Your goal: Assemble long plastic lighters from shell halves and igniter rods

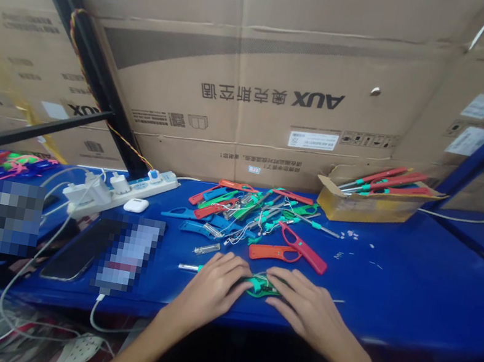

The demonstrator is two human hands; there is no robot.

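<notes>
At the front of the table, a green long-neck lighter point(258, 285) with loose white wire lies between my hands, its metal tube point(188, 267) pointing left. My left hand point(220, 280) is closed around its middle, thumb and fingertips pressed on the green part. My right hand point(307, 302) pinches at its right end with bent fingers. A thin metal rod point(337, 301) shows past my right hand; whether my palm holds it is hidden. Just beyond lie an orange handle shell point(270, 252), a red handle shell point(310, 257) and a clear, metal-topped piece point(207, 248).
Behind is a heap of lighter parts point(236, 211). A cardboard box point(363, 208) of red lighters stands back right. A power strip point(103, 197), white earphone case point(135, 205) and two phones, one dark point(82, 249) and one blurred point(130, 255), lie left. Cartons point(272, 61) stand behind.
</notes>
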